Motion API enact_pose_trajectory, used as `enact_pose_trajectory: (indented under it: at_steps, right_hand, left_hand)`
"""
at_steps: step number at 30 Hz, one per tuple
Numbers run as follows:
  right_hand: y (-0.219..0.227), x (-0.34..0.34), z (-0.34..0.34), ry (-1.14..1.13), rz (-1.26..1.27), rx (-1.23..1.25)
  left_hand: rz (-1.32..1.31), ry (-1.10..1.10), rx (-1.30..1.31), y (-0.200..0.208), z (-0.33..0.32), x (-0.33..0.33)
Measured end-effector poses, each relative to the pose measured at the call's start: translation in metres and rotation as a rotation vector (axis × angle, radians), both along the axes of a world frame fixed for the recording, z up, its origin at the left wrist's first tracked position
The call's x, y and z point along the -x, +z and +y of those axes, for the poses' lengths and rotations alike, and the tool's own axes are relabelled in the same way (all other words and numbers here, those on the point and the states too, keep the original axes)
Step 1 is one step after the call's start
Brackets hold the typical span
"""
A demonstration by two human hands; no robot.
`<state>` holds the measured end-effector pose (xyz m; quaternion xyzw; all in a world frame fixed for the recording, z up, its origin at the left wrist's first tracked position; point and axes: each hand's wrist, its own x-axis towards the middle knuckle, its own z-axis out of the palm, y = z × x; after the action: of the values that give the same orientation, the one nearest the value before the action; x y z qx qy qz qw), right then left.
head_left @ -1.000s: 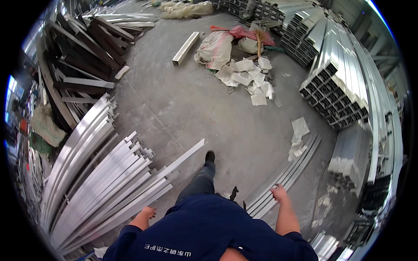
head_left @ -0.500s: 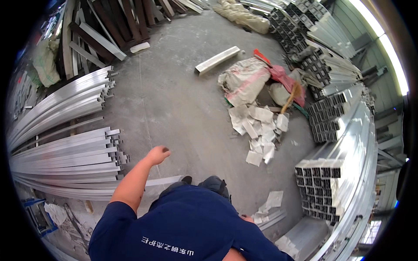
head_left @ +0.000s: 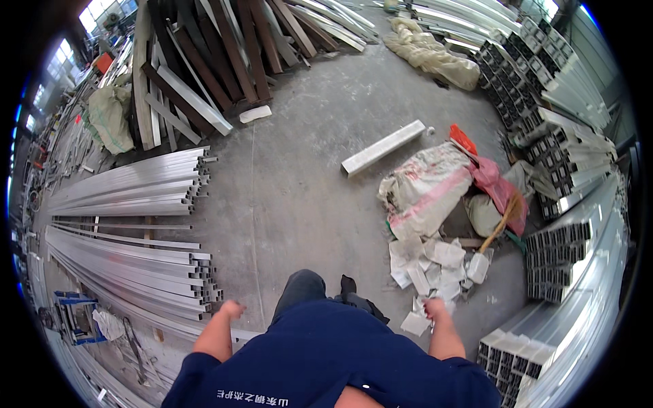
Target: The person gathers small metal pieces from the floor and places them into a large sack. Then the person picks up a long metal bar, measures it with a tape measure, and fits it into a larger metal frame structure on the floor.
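Note:
My left hand (head_left: pixel 232 310) hangs at my left side, near the cut ends of a stack of silver metal profiles (head_left: pixel 136 262) and apart from them. It holds nothing, and its fingers are loosely bent. My right hand (head_left: pixel 433 309) is out to my right, also with nothing in it and its fingers slightly apart. From above, it overlaps the near edge of a heap of white sheet scraps (head_left: pixel 445 253) on the floor; I see no grip on them. One dark-trousered knee (head_left: pixel 304 282) shows ahead of my body.
A short metal beam (head_left: pixel 383 147) lies on the grey floor (head_left: pixel 306 183). Woven sacks (head_left: pixel 435 183) and a broom (head_left: pixel 502 221) lie beside the scraps. Stacked hollow profiles (head_left: pixel 558 262) line the right. Brown and silver lengths (head_left: pixel 218 54) lean at the far left. A blue metal frame (head_left: pixel 80 318) stands at left.
The view has shifted, and floor things sit lower and farther right. My left hand has drawn back toward my side. My right hand, mostly hidden before, has swung forward into sight.

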<state>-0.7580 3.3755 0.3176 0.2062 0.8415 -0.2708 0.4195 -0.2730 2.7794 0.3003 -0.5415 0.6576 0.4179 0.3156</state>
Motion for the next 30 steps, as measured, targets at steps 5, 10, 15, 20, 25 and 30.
enact_pose_trajectory:
  at_steps: [5, 10, 15, 20, 25, 30]
  right_hand:
    - [0.037, 0.153, -0.142, -0.006, 0.187, 0.141]
    - [0.023, 0.234, -0.256, 0.230, 0.145, 0.137]
    - [0.045, 0.257, -0.354, 0.453, -0.253, -0.030]
    - [0.076, 0.334, -0.428, 0.357, -0.220, 0.071]
    - [0.066, 0.443, -0.499, 0.185, -0.190, 0.111]
    - [0.012, 0.563, -0.551, 0.185, -0.252, 0.046]
  left_hand:
    - [-0.060, 0.469, -0.094, 0.005, 0.030, 0.023]
    - [-0.188, 0.327, -0.221, -0.016, -0.016, 0.093]
    - [-0.149, -0.011, -0.121, -0.070, -0.201, 0.203]
    - [0.389, 0.538, 0.166, 0.016, -0.397, 0.443]
    - [0.501, 0.360, 0.189, 0.033, -0.521, 0.616]
    - [0.353, 0.318, 0.099, 0.028, -0.560, 0.730]
